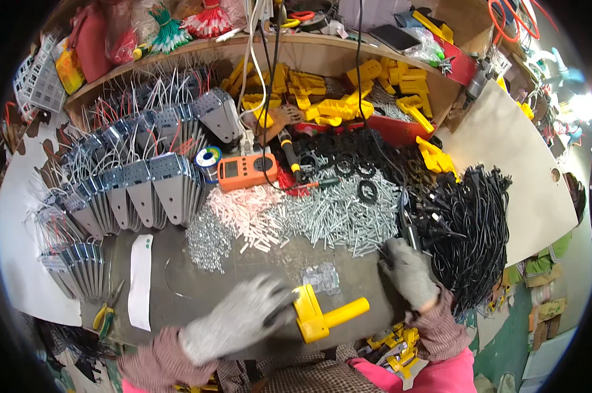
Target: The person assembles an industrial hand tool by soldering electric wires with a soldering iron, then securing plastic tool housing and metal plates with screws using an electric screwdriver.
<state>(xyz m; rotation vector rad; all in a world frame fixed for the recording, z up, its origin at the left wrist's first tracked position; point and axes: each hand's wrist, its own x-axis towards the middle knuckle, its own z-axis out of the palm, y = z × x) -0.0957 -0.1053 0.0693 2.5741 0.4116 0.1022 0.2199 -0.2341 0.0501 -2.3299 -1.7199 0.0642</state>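
Note:
A yellow plastic handle-shaped casing (314, 321), with a round bar sticking out to the right, lies on the dark worktop. My left hand (243, 314), in a grey glove, is just left of it, somewhat blurred. Its fingers look extended and apart from the thumb, with nothing seen in them. Beyond the casing is a small clear plastic part (322, 278). My right hand (408, 270), also gloved, has curled fingers at the right edge of a heap of silver screws (355, 219), just below a slim metal tool (408, 226). Whatever its fingertips hold is hidden.
Grey metal brackets with wires (142, 193) stand in rows at left. Pale pink sleeves (250, 213), small metal parts (209, 239) and an orange meter (247, 171) lie centrally. Black cables (473, 236) are heaped right. Yellow casings fill the back; pliers (106, 314) lie at left front.

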